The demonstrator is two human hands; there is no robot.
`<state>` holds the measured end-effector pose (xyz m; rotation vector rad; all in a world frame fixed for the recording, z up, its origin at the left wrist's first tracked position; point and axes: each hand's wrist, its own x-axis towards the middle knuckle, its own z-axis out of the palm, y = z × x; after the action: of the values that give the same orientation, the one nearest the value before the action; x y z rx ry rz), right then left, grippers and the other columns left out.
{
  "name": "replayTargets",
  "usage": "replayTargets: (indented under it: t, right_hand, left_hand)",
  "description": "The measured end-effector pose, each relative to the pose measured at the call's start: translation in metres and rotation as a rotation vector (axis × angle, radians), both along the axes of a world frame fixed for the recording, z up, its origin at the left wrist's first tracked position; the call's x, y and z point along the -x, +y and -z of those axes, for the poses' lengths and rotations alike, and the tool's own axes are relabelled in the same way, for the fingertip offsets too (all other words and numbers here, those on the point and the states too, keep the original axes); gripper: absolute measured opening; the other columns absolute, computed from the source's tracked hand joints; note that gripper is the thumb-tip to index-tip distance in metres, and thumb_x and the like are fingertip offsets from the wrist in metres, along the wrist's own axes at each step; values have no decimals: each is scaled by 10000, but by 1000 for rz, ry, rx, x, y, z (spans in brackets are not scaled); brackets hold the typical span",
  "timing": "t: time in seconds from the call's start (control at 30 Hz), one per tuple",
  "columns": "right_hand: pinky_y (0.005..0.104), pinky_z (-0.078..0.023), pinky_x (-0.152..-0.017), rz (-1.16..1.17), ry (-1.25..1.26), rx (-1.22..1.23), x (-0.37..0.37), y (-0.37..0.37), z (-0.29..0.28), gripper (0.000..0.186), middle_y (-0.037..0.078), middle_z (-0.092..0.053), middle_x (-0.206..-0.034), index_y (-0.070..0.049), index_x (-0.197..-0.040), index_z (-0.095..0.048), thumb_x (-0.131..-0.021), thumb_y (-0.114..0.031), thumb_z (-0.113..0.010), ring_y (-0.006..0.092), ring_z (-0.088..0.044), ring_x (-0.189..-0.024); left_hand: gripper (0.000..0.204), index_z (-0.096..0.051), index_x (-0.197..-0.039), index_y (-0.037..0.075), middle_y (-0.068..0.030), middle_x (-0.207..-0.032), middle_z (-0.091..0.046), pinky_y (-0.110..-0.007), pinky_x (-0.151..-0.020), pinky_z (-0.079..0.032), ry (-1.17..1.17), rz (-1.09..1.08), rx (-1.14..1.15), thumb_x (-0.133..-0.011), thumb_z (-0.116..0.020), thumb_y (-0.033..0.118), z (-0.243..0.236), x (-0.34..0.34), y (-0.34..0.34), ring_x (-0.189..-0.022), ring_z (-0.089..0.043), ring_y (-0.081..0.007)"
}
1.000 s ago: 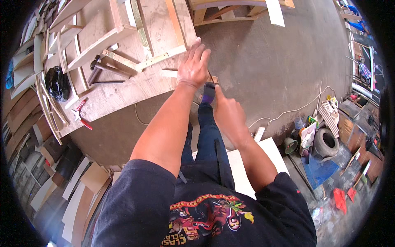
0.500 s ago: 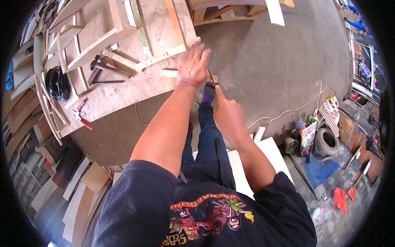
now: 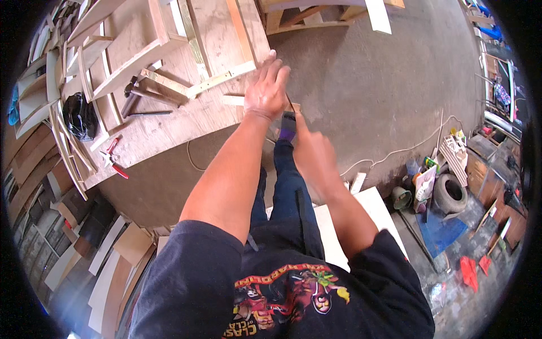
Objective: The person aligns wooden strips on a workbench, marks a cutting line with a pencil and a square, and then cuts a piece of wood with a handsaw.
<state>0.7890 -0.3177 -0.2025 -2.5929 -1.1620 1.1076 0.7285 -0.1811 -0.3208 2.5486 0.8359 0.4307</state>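
My left hand (image 3: 267, 90) lies over a short pale wood strip (image 3: 232, 100) at the near right corner of the plywood table (image 3: 164, 133). Its fingers are stretched out, palm down, and the hand hides the strip's middle. Past the table edge, my right hand (image 3: 314, 152) is closed and a little blurred, its index finger pointing forward. A thin dark saw blade (image 3: 290, 103) shows almost edge-on between the hands, beside the strip's end. The saw's handle is hidden in the right hand. Just beyond lies a joined wooden frame (image 3: 226, 76).
On the table are a hammer (image 3: 149, 95), red-handled pliers (image 3: 114, 158), a black plastic bag (image 3: 79, 116) and larger wooden frames (image 3: 135, 65). A cable (image 3: 389, 152) crosses the concrete floor. At right lie a tire (image 3: 450, 192) and clutter; boards (image 3: 107, 282) stack at lower left.
My right hand has shifted very slightly along with the saw. My left hand stays in place on the wood strip. The whole view has moved a little.
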Motion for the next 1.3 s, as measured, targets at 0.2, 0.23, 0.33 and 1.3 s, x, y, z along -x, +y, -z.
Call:
replayTargets:
  t: [0.2, 0.23, 0.33, 1.3]
  right_hand:
    - [553, -590, -721, -119, -46, 6, -2, 6, 14, 638, 274, -728, -861, -23, -1515, -395, -898, -16, -556, 456, -732, -824]
    - [550, -591, -723, -112, -25, 57, 3, -5, 2, 643, 273, -729, -862, -26, -1520, -393, -898, -19, -554, 453, -734, -826]
    - [547, -591, -719, -86, -24, 76, 6, -2, 0, 647, 269, -729, -857, -29, -1523, -392, -895, -19, -550, 448, -735, -826]
    - [539, -597, -708, -23, -80, 21, 16, -4, 11, 619, 264, -736, -875, -3, -1525, -376, -923, -41, -512, 433, -741, -822]
  left_hand:
    - [358, -610, -1206, 75, -140, -1366, -582, -471, -1203, -375, -3, 7, -30, -849, -581, 82, 0, -1, 3, -1457, -426, -332]
    - [369, -607, -1213, 75, -141, -1368, -580, -469, -1204, -373, 6, 8, -21, -844, -587, 85, 2, 0, 4, -1459, -423, -333]
    - [369, -603, -1208, 77, -142, -1362, -582, -471, -1203, -372, -4, 9, -36, -840, -591, 88, -2, 1, 4, -1458, -424, -338]
    - [334, -619, -1176, 68, -149, -1353, -595, -472, -1205, -371, -23, 12, -30, -847, -565, 63, 0, -1, 2, -1451, -435, -334]
